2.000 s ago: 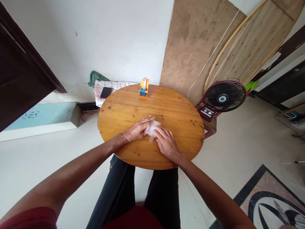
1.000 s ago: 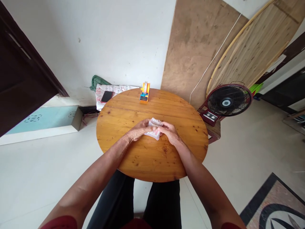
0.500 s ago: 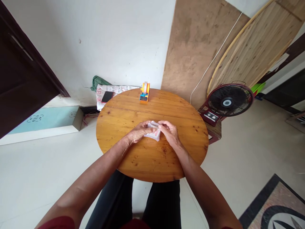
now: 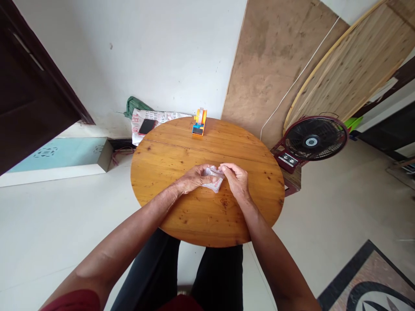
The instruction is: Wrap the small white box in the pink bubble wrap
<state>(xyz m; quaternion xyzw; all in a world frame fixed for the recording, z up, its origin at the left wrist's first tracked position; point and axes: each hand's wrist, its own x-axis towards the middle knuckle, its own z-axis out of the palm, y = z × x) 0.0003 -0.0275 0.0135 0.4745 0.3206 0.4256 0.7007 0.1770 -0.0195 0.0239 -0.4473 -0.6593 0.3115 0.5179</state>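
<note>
A small whitish plastic packet point(image 4: 213, 185) with faint red print is held just above the round wooden table point(image 4: 181, 216). My left hand point(image 4: 193, 178) grips its left side, with the thumb lying across the front. At the packet's upper right corner, my right hand point(image 4: 236, 178) pinches the edge between thumb and forefinger. Part of the packet is covered by my fingers, and what it contains cannot be made out.
An orange and blue tape dispenser point(image 4: 199, 122) stands at the table's far edge. Behind the table's left side, a black phone point(image 4: 147, 126) lies on a printed white sack point(image 4: 138, 116). To the right is a dark red electric fan point(image 4: 313, 140).
My right hand has moved slightly right, drawing the packet's upper right corner outward. My left hand keeps its hold, and the packet appears a little more stretched and tilted.
</note>
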